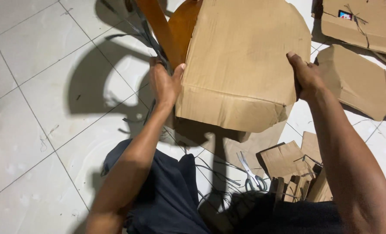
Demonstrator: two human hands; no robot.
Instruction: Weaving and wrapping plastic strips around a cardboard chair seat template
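Observation:
I hold a large brown cardboard sheet (240, 60) over a wooden chair (171, 26) whose orange-brown back shows at the top. My left hand (164, 82) grips the sheet's left edge, thumb on top. My right hand (305, 76) clamps its right edge. The sheet is creased near its lower edge and hides most of the chair seat.
Scissors (250, 171) lie on the white tiled floor (41, 86) near my legs, among thin dark strips (214, 171). A pile of cardboard offcuts (292, 169) sits at the lower right. More flattened cardboard (362, 78) lies at the upper right.

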